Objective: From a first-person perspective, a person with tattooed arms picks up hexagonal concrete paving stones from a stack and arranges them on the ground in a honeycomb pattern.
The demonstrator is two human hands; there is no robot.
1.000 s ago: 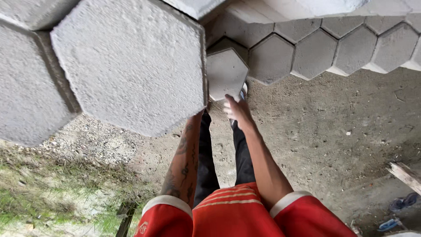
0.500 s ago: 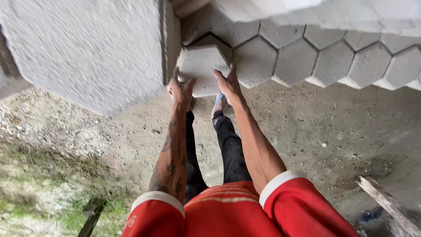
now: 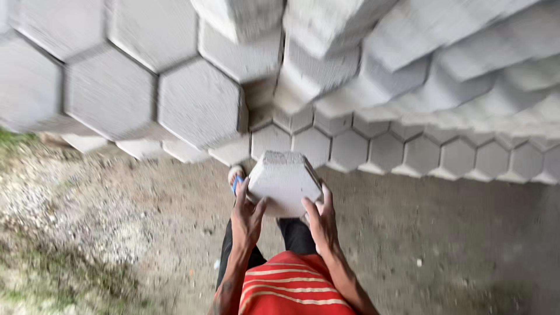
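Against stacked pavers (image 3: 198, 105), pale grey hexagonal concrete block (image 3: 284, 182) between hands.

Stacks of grey hexagonal concrete pavers (image 3: 198, 105) rise ahead like a wall, their six-sided faces fitting together in a honeycomb. A lower row of the same blocks (image 3: 408, 154) runs off to the right. Underfoot lies bare, packed dirt ground (image 3: 431, 239), gravelly at the left, with a grass patch (image 3: 52, 280) nearby. Flat daylight falls evenly.

Stack of grey hexagonal concrete pavers (image 3: 198, 105): we see it motion-blurred, cut off at top.
Blue-strapped sandal (image 3: 235, 177): mostly hidden from us.
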